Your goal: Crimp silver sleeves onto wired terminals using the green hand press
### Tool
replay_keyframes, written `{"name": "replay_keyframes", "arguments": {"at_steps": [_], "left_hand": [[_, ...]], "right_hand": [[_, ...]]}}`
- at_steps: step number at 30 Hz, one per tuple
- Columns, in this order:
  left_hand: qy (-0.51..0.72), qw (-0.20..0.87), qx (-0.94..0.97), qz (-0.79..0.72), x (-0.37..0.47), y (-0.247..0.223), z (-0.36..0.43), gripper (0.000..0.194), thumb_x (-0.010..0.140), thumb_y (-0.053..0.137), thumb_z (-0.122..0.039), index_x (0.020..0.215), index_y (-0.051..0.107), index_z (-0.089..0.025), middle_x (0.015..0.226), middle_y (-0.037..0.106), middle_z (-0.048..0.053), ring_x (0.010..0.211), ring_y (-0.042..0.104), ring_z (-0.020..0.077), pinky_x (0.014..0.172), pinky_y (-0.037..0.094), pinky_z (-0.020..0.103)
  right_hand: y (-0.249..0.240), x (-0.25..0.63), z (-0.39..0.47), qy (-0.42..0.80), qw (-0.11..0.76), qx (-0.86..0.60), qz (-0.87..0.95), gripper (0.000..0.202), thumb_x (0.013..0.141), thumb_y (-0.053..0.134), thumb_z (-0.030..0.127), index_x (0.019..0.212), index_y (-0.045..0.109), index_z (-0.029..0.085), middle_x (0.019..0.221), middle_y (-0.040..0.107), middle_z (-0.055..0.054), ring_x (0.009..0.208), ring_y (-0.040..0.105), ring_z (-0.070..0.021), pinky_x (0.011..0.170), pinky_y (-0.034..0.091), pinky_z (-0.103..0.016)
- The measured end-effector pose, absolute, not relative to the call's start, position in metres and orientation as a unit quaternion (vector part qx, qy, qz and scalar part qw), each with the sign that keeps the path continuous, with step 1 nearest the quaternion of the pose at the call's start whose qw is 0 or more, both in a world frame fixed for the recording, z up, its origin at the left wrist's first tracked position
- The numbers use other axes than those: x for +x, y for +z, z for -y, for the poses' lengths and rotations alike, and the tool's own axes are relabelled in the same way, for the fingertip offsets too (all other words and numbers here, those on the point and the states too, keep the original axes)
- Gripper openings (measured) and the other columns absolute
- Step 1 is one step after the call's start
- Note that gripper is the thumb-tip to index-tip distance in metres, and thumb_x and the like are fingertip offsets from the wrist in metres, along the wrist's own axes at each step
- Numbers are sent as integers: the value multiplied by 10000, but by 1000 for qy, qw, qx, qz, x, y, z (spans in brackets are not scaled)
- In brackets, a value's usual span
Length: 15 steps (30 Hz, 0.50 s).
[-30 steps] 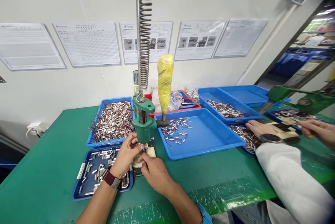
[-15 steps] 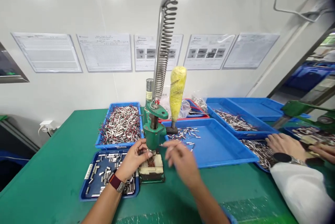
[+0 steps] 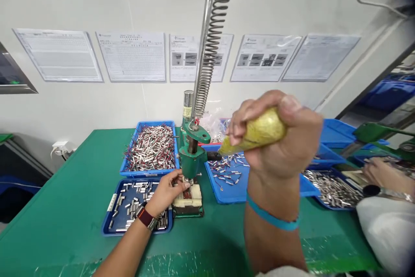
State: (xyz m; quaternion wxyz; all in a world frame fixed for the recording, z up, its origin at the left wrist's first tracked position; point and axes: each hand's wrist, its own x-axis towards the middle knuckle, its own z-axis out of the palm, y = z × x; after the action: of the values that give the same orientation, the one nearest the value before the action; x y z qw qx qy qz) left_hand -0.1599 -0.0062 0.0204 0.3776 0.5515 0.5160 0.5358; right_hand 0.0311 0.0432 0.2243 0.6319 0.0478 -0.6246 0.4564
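My right hand [image 3: 275, 134] is wrapped round the yellow-taped lever handle [image 3: 266, 128] of a green hand press [image 3: 190, 162]. The handle leans over to the right, towards me. Below the press's ram, my left hand [image 3: 171, 188] is closed in a pinch; what sits between its fingertips is too small and hidden to make out. Those fingertips rest just above the pale padded base [image 3: 188, 201] of the press. A long coil spring [image 3: 210, 52] runs up along the bent metal rod behind it.
Left of the press, a blue tray [image 3: 138, 123] holds many wired parts, and a darker tray [image 3: 105, 229] holds short metal tubes. To the right lies a blue tray [image 3: 227, 197] with scattered wired pieces. Farther right, a co-worker's hand [image 3: 382, 175] is among metal parts.
My right hand has moved up from beside the press's ram and taken hold of the yellow handle, which has swung from upright down to the right. My left hand stays at the base.
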Motion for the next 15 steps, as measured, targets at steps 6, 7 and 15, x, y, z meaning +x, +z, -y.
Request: {"name": "replay_keyframes", "arguments": {"at_steps": [6,7,15], "left_hand": [[560,417,512,-501,-158,16,7,374,825,698,-373,1139,669,-172,1028,698,83,917,620,231,855,462,329],[567,419,506,-497,-157,16,7,359,824,699,-373,1125,678,-178,1088,691,93,982,620,248,903,459,347],[626,397,456,-492,-141,13,1,268,823,705,-363,1051,726,-225,1176,675,72,1179,552,261,1100,348,393]], "right_hand": [[136,51,-137,340,496,-190,776,429,944,466,511,1211,576,193,1027,681,-78,942,648,-200,822,527,-338],[113,61,-156,295,419,-273,814,389,946,469,440,1191,598,168,1045,684,-92,978,636,-204,859,508,-334],[10,143,-218,241,151,-473,834,178,806,550,156,910,693,153,650,661,-8,634,599,-145,618,418,-219]]}}
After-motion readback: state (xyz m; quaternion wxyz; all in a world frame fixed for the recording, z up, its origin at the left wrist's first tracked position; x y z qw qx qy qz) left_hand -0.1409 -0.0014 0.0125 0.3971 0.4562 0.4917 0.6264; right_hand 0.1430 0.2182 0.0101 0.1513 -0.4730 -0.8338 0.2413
